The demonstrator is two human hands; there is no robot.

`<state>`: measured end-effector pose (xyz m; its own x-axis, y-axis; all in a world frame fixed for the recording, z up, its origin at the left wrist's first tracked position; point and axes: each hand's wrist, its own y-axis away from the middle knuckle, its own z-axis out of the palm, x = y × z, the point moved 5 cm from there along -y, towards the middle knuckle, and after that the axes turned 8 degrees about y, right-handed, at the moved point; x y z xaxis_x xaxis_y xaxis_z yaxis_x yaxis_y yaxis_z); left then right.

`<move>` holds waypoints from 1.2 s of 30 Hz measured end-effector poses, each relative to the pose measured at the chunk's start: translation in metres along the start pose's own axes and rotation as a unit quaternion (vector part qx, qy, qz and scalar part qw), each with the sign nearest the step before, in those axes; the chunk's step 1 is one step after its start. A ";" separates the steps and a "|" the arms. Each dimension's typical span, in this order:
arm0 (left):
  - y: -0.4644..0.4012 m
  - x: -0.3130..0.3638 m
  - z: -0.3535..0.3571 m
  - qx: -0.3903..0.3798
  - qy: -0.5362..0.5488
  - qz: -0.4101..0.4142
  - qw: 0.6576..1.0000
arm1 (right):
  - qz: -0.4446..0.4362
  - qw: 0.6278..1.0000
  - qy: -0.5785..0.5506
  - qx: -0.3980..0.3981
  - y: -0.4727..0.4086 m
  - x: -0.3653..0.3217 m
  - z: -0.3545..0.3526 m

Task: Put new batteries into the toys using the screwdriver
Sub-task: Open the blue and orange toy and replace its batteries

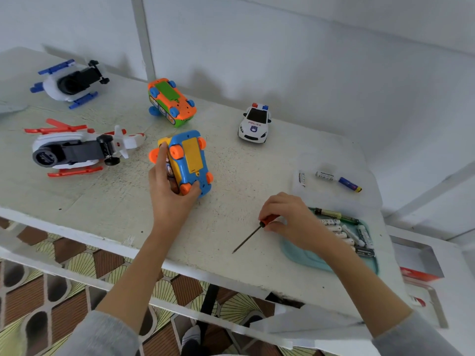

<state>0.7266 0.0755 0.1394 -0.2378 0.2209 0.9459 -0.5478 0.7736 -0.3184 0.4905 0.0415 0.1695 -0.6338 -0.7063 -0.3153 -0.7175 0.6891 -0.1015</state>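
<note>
White table [102, 191], worn and speckled, runs from far left to near right. On it, five toys.

Two helicopters at the left, both on their sides with dark undersides showing: red helicopter [77, 147] nearer, blue helicopter [70, 82] far left.

Two chunky cars near the middle, both turned wheels-up. Orange car [171, 102], with a green panel on its base, lies farther back. Blue car [187, 163], with a yellow panel and orange wheels, lies just nearer. Left hand [167, 183] grasps the blue car from its left side, fingers along the far end, thumb curled on the near end by a wheel.

One police car [254, 123], white, upright on its wheels, right of the orange car and apart from it.

One teal tray [303, 255] at the near right edge. It holds a row of batteries [344, 229], mostly white, a few dark or green; exact count cannot be told, the right wrist covers part.

Three loose batteries [325, 176] lie beyond the tray, far right: two white, one blue with a yellow end.

One screwdriver [250, 235], red handle, thin dark shaft, between blue car and tray. Right hand [285, 217] pinches its handle with curled fingers; tip points near-left, low over the table.
</note>
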 end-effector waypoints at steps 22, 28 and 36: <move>0.004 0.004 0.008 -0.037 0.016 0.015 0.999 | 0.031 0.998 -0.047 0.018 -0.017 -0.001 -0.011; 0.007 0.014 0.012 -0.027 0.082 -0.004 0.996 | -0.010 0.974 -0.137 0.179 -0.077 -0.048 -0.044; 0.003 0.003 0.010 -0.039 0.054 -0.033 0.997 | -0.003 0.985 -0.153 0.082 -0.134 -0.068 -0.025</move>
<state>0.7160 0.0721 0.1404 -0.1128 0.2270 0.9673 -0.4947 0.8315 -0.2529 0.6223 -0.0071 0.2276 -0.4947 -0.6463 -0.5809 -0.6488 0.7195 -0.2479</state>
